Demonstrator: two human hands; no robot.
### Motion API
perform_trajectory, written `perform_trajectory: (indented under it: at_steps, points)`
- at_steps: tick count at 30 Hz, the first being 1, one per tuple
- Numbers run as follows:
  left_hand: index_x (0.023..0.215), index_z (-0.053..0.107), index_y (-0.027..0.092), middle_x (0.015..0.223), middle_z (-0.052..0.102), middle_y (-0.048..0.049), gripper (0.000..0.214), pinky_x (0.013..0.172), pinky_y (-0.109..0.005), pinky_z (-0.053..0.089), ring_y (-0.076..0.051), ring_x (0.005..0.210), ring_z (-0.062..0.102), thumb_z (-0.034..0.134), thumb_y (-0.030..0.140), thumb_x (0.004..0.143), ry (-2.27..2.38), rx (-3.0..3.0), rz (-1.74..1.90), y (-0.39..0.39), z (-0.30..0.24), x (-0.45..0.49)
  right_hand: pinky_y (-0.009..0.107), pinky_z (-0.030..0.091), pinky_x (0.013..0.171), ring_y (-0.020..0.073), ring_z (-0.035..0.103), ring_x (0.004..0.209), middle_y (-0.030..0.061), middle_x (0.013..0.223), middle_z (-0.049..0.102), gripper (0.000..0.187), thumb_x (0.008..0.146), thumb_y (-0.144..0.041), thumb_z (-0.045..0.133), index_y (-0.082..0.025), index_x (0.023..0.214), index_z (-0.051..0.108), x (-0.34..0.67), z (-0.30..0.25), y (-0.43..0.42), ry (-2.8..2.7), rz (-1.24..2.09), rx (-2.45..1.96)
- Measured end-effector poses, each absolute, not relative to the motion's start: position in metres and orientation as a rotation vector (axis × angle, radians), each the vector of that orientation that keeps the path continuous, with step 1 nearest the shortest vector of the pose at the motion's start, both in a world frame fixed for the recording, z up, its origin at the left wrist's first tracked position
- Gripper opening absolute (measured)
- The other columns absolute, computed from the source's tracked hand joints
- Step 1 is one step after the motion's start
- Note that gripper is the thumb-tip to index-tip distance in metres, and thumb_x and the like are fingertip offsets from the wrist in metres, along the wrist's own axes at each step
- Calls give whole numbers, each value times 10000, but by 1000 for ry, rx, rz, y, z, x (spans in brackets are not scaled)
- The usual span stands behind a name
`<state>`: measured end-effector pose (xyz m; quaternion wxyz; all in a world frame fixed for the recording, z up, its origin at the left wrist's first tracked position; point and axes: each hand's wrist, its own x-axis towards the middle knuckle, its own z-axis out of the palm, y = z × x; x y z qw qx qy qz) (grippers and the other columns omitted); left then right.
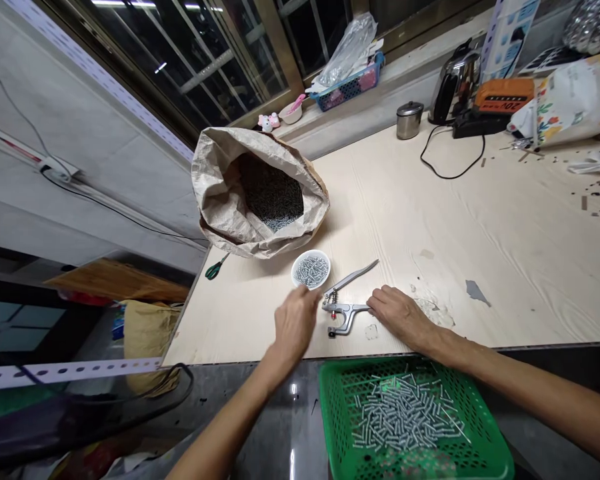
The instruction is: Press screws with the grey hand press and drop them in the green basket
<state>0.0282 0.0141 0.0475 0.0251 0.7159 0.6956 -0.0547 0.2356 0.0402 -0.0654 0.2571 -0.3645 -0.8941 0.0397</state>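
A metal hand press tool (347, 300) lies near the front edge of the pale wooden table (480, 240), its long handle pointing up and to the right. My right hand (397, 313) rests on the table and grips the tool's lower handle. My left hand (295, 323) is at the tool's jaw, fingers pinched together; what they hold is too small to see. Just beyond it stands a small white bowl (311, 269) filled with little metal parts. A green plastic basket (410, 420) holding several small metal pieces sits below the table edge, close to me.
An open brown paper sack (257, 193) of dark small parts stands behind the bowl. Green-handled scissors (216, 267) lie at the table's left edge. A kettle (455, 80), metal cup (409, 120), black cable (450, 167) and bags occupy the far right. A blue basket (347, 87) sits on the sill.
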Motion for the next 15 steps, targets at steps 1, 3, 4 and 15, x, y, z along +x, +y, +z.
perform_trajectory:
  at_steps: [1, 3, 4, 15]
  points:
    - [1033, 679, 220, 979, 620, -86, 314, 635, -274, 388, -217, 915, 554, 376, 235, 955, 2196, 2289, -201, 30, 45, 22, 315, 338, 647, 182, 463, 717, 30, 762, 561, 184, 897, -104, 471, -193, 744, 526, 235, -66, 40, -2426, 103, -987]
    - [983, 691, 197, 1010, 608, -104, 307, 636, -278, 402, -237, 970, 518, 388, 187, 939, 2127, 2401, -370, 61, 41, 11, 315, 337, 649, 183, 462, 722, 29, 762, 562, 179, 895, -105, 478, -192, 746, 527, 235, -66, 41, -2426, 95, -980]
    - [941, 697, 178, 1012, 605, -117, 304, 621, -279, 406, -247, 990, 503, 394, 162, 928, 2056, 2441, -474, 74, 39, 8, 315, 336, 650, 183, 463, 724, 29, 761, 562, 178, 894, -105, 480, -191, 747, 528, 235, -66, 41, -2424, 90, -975]
    - [925, 681, 89, 1009, 626, -174, 250, 749, -315, 498, -272, 1023, 531, 491, -25, 809, 1649, 2578, -1109, 103, 31, 14, 307, 312, 636, 172, 441, 709, 22, 746, 542, 170, 891, -106, 499, -181, 741, 526, 232, -76, 44, -2355, 30, -938]
